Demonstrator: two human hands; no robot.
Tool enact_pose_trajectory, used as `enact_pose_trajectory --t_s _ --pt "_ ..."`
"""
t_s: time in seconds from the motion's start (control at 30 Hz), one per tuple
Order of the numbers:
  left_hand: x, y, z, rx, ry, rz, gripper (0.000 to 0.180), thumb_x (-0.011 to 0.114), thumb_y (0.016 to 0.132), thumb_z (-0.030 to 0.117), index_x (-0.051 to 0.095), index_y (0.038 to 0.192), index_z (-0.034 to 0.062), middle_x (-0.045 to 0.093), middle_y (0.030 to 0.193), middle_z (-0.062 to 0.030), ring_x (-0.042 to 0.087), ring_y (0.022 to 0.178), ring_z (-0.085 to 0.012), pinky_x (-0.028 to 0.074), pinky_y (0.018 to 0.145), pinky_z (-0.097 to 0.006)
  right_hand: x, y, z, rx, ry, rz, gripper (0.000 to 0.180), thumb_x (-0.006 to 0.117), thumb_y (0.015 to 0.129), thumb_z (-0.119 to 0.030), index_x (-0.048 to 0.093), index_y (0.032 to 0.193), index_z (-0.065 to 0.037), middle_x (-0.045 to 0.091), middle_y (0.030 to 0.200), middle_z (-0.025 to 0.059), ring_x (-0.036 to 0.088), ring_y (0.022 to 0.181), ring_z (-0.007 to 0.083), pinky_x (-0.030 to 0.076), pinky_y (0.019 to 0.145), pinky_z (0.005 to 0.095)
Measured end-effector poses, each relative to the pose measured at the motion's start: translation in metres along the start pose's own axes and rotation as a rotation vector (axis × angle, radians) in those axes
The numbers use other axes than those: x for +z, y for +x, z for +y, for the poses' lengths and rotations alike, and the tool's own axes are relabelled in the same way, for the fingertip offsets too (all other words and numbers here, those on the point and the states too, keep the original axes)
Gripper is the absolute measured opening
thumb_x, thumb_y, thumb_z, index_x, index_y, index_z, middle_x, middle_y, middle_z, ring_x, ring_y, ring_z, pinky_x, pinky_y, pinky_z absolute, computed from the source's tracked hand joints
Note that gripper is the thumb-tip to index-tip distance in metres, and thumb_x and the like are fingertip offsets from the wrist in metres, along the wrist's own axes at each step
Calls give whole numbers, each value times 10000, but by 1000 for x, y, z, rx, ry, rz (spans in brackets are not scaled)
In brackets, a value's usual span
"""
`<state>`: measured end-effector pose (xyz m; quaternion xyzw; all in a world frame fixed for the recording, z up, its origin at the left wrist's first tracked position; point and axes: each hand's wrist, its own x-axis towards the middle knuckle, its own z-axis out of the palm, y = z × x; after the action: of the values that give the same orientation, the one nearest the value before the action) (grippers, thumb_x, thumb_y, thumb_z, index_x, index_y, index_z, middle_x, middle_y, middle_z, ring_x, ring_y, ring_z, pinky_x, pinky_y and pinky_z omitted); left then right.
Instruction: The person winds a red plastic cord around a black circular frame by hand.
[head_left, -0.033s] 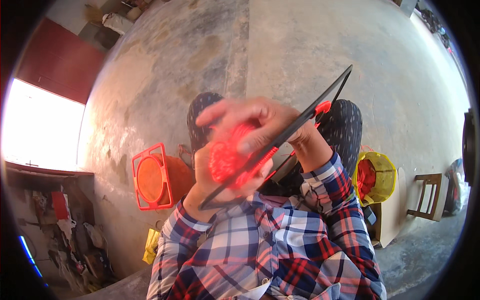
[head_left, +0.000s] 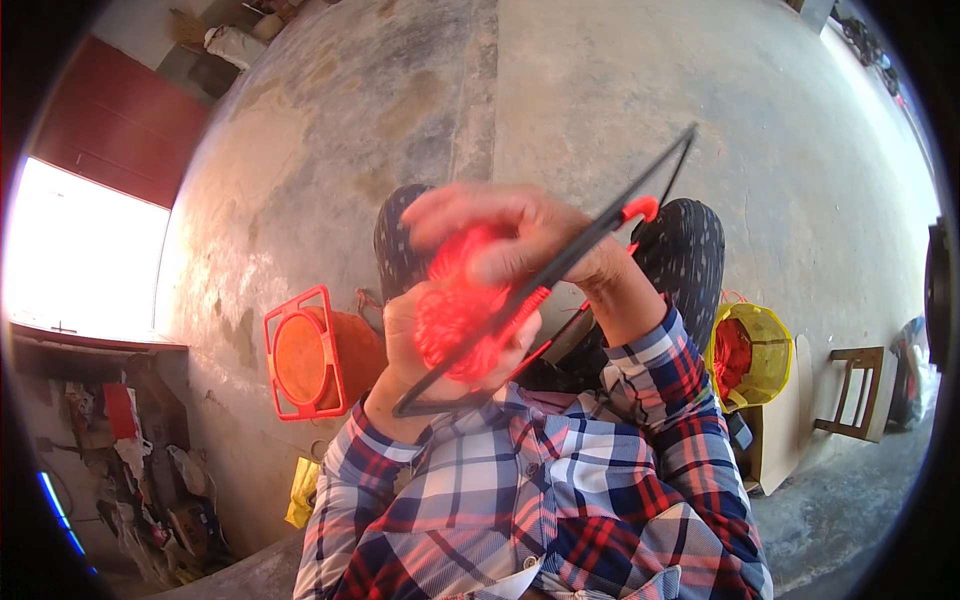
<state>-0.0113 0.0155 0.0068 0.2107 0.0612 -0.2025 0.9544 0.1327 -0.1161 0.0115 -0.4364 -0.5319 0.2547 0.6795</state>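
Observation:
A bundle of bright red cord point(head_left: 455, 335), with looped strands, lies between my hands above my lap. My left hand point(head_left: 401, 335) is closed around it from the left and below; some of its fingers are hidden. From above, my right hand point(head_left: 510, 235) cups the bundle's upper part, thumb on one side and blurred fingers on the other. A thin black frame point(head_left: 575, 247) slants across both hands, its far tip beyond my right wrist. Red wrapping point(head_left: 527, 312) coils around one of its bars, and a curved red piece point(head_left: 641, 207) sits higher up.
To the left stands an orange bucket-like container point(head_left: 345, 345) with a red square frame point(head_left: 325, 355) against it. A yellow basket point(head_left: 770, 350) holding red material point(head_left: 733, 358) is at my right. Beyond it are cardboard point(head_left: 785, 430) and a wooden stool point(head_left: 852, 393). My knees flank my hands.
The fingers of my right hand have shifted slightly right and up over the bundle. The black frame's far tip has moved a little left. My left hand has barely moved.

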Motion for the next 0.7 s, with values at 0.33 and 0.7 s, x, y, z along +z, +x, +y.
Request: enact_pose_trajectory --t_s 0.33,0.7 --pt "13 -6 14 301 456 328 343 648 836 81 577 1158 -16 641 997 -81 615 824 -162 482 673 -250 57 -70 8 213 450 412 517 727 766 5 524 1241 -19 559 1140 20 558 1052 131 459 895 279" --pt "11 -8 15 321 415 165 663 592 742 3 446 1383 90 554 1007 -113 464 672 -144 325 480 -205 7 -70 -4 -210 634 946 364 632 805 -129 572 1142 -4 647 1100 109 622 1029 228 458 953 356"
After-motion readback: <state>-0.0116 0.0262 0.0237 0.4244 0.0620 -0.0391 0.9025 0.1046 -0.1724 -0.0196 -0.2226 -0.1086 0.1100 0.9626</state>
